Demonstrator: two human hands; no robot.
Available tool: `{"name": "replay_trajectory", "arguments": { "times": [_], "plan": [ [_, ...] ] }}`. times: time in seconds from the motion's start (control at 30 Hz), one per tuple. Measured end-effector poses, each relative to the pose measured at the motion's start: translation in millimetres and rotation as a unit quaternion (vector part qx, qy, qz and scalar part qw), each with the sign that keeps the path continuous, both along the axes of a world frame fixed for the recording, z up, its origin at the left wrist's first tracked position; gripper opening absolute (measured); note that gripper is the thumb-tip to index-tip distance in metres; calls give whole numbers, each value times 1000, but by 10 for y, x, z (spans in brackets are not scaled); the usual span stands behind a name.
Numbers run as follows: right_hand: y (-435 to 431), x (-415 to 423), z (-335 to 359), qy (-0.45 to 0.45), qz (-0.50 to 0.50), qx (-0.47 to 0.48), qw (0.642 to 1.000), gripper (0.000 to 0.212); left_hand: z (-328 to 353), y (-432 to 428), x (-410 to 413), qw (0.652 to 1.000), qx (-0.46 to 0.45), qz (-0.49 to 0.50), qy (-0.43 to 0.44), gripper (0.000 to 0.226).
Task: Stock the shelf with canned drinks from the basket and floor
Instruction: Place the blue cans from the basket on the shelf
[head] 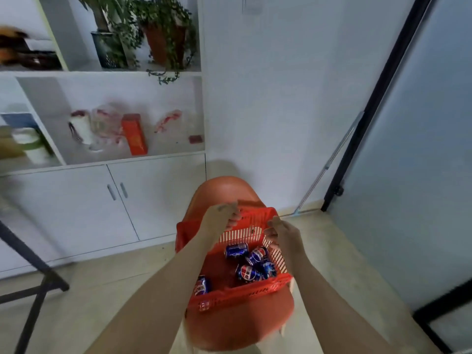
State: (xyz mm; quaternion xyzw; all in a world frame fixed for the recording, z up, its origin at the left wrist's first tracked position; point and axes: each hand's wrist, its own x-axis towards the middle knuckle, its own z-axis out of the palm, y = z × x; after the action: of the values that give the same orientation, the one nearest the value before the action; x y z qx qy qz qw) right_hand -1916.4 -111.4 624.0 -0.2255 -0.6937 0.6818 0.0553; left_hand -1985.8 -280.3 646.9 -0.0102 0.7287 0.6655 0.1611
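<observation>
Basket of cans, left hand and right hand, fingers curled round rim

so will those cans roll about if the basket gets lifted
Probably: the cans lie loose on their sides, so they would likely roll to any low corner. The slatted plastic basket may flex, as the left hand and right hand grip only its far rim.

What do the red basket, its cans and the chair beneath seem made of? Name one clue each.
Basket: probably moulded plastic, matte; slotted walls. Cans: likely metal, glossy printed blue; highlights on them. Chair: apparently smooth plastic; soft sheen on its curved back.
</observation>
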Motion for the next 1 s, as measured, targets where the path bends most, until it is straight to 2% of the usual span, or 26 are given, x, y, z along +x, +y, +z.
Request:
{"name": "replay_trajectory", "arguments": {
  "times": [0.2,0.47,0.67,0.8,0.93,1.0],
  "plan": [
    [166,-852,-644,-78,53,6,995,30,-672,186,-630,996,-41,50,-59,35],
    [415,-1676,-1632,-189,132,2,973,30,-1636,423,-1324,973,-88,125,-170,39],
    [559,-2073,-2475,-268,140,-11,953,35,-2537,508,-1560,952,-106,141,-248,43],
    [612,-2318,-2893,-281,148,-11,948,29,-3020,551,-1740,942,-107,147,-281,30],
    [591,-2586,-3227,-273,171,3,947,43,-3443,586,-1891,937,-96,151,-300,47],
    [539,-2677,-3386,-274,176,17,945,55,-3639,611,-1945,938,-90,137,-304,45]
  ]
}}
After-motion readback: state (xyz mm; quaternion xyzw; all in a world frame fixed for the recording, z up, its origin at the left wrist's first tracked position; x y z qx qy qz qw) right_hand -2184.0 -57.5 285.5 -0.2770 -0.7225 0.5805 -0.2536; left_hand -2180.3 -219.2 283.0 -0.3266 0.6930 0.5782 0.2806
